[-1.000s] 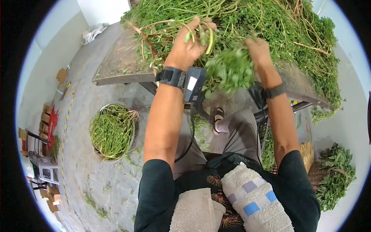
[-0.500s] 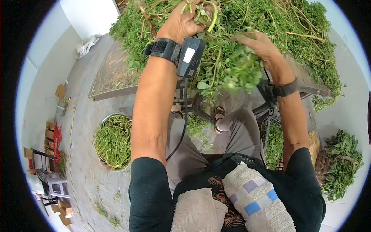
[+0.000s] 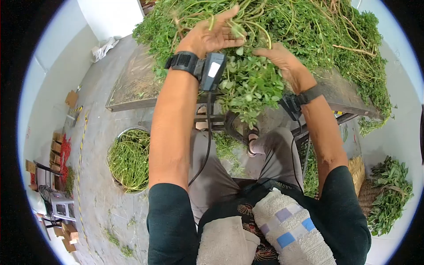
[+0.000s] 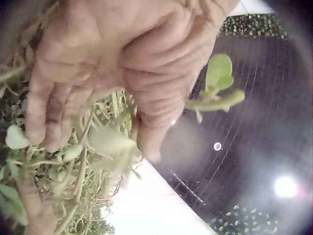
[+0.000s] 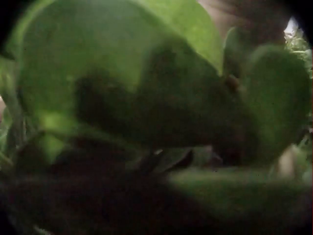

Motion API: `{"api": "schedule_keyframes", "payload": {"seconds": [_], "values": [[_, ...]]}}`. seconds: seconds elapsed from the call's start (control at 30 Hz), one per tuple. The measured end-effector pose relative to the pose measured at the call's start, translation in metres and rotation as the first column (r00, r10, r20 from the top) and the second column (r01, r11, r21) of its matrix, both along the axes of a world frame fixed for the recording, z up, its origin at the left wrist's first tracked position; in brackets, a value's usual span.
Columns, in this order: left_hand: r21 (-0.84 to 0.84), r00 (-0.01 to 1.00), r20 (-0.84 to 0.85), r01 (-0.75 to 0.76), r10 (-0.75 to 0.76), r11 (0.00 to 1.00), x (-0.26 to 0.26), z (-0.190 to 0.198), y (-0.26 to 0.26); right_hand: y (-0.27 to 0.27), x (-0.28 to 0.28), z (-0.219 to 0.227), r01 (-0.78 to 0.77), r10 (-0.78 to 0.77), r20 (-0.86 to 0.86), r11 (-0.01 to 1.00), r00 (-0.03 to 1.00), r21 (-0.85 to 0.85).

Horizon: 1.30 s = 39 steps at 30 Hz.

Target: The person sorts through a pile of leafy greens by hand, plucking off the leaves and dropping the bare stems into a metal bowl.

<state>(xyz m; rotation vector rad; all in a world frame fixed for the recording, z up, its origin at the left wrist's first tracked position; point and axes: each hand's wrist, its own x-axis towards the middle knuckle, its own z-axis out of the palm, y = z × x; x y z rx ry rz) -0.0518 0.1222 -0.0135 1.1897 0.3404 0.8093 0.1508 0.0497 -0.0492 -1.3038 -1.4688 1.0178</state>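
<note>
A big heap of purslane (image 3: 318, 44), green leaves on pale stems, covers the far part of the table (image 3: 132, 84). My left hand (image 3: 210, 39) is at the near left of the heap, palm upward, with straight fingers and the thumb spread away. In the left wrist view a stem with a leaf (image 4: 218, 73) sticks out past the thumb side. To its right my right hand (image 3: 287, 64) grips a leafy bunch of purslane (image 3: 251, 90) that hangs over the table edge; the bunch hides most fingers. Blurred leaves (image 5: 98, 58) fill the right wrist view.
On the floor at left stands a round metal basin (image 3: 132, 129) full of purslane stems (image 3: 130, 161). A wicker basket (image 3: 368, 196) with leafy greens (image 3: 388, 194) stands at right. Farther left are a grey plastic stool (image 3: 64, 207) and cardboard boxes (image 3: 66, 234).
My left hand's curled fingers have straightened and its thumb has spread. The right hand has come left, nearer to the left hand, with the bunch, which was blurred in motion before.
</note>
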Motion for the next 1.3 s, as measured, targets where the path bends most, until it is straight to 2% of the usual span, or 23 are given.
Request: {"api": "schedule_keyframes", "payload": {"seconds": [0.07,0.1,0.13,0.2,0.23,0.27,0.33,0.37,0.4,0.47,0.5,0.53,0.6,0.63,0.67,0.73,0.8,0.9,1.1,1.17,1.3], "values": [[0.165,0.999,-0.029,-0.034,0.04,0.986,-0.012,0.002,-0.031,-0.002,0.006,-0.001,0.104,-0.104,0.121,0.995,0.987,0.003],[0.14,0.992,-0.052,0.123,-0.117,0.982,-0.024,0.002,-0.031,0.0,0.005,-0.005,0.142,-0.143,0.068,0.99,0.987,0.021],[0.139,0.991,-0.055,0.125,-0.118,0.982,-0.026,-0.004,-0.034,-0.001,0.011,-0.005,0.143,-0.144,0.065,0.989,0.987,0.021],[0.274,0.989,-0.14,0.079,-0.041,0.958,-0.034,-0.016,-0.048,-0.008,0.017,0.004,-0.022,-0.001,-0.146,0.987,0.989,-0.156],[0.175,0.989,-0.143,0.001,0.024,0.985,-0.03,-0.023,-0.05,-0.019,0.01,0.012,-0.007,-0.006,-0.113,0.993,0.994,-0.117],[0.176,0.99,-0.136,-0.009,0.033,0.984,-0.024,-0.029,-0.048,-0.025,0.004,0.016,-0.015,0.003,-0.105,0.993,0.994,-0.116],[-0.014,0.992,-0.051,-0.118,0.117,0.993,-0.013,-0.036,-0.047,-0.036,-0.007,0.02,0.114,-0.112,0.061,0.993,0.992,-0.04],[-0.086,0.994,0.07,-0.072,0.079,0.994,-0.005,-0.037,-0.053,-0.041,-0.012,0.023,0.091,-0.086,0.085,0.994,0.993,-0.057],[-0.089,0.993,0.079,-0.08,0.087,0.993,-0.001,-0.04,-0.054,-0.037,-0.011,0.02,0.083,-0.078,0.093,0.995,0.993,-0.059],[-0.121,0.98,0.154,-0.108,0.126,0.987,0.008,-0.045,-0.051,-0.024,-0.003,0.009,-0.146,0.143,-0.044,0.985,0.989,-0.086],[-0.154,0.954,0.182,-0.212,0.238,0.965,0.013,-0.044,-0.057,-0.024,-0.006,0.008,-0.076,0.078,0.032,0.995,0.996,-0.071],[-0.158,0.952,0.189,-0.213,0.242,0.964,0.012,-0.046,-0.059,-0.027,-0.005,0.007,-0.078,0.081,0.04,0.994,0.996,-0.075],[-0.184,0.935,0.275,-0.179,0.226,0.966,0.007,-0.048,-0.06,-0.034,-0.006,0.007,0.036,-0.036,0.007,0.997,0.999,-0.073],[-0.046,0.944,0.283,-0.162,0.168,0.986,0.011,-0.053,-0.049,-0.034,-0.005,0.006,0.01,-0.011,-0.026,0.999,1.0,-0.051],[-0.047,0.943,0.286,-0.164,0.17,0.985,0.014,-0.058,-0.045,-0.034,-0.005,0.007,0.008,-0.009,-0.022,0.999,1.0,-0.052],[-0.127,0.932,0.24,-0.249,0.273,0.96,0.021,-0.058,-0.046,-0.036,-0.008,0.011,0.017,-0.02,-0.048,0.997,0.999,-0.07],[-0.115,0.937,0.248,-0.226,0.248,0.967,0.02,-0.057,-0.047,-0.04,-0.012,0.012,0.047,-0.049,-0.046,0.998,0.998,-0.052],[-0.075,0.941,0.244,-0.222,0.234,0.972,0.019,-0.059,-0.049,-0.039,-0.014,0.013,0.009,-0.013,-0.057,0.997,0.998,-0.072],[-0.04,0.921,0.237,-0.31,0.31,0.95,0.022,-0.059,-0.056,-0.032,-0.012,0.008,0.028,-0.03,-0.033,0.998,0.999,-0.055],[0.007,0.924,0.182,-0.344,0.337,0.939,0.023,-0.058,-0.055,-0.034,-0.015,0.009,0.008,-0.011,-0.059,0.999,0.998,-0.05],[0.086,0.939,0.181,-0.312,0.293,0.946,0.022,-0.058,-0.058,-0.024,-0.007,0.003,-0.024,0.019,-0.105,0.999,0.994,-0.048]]}}
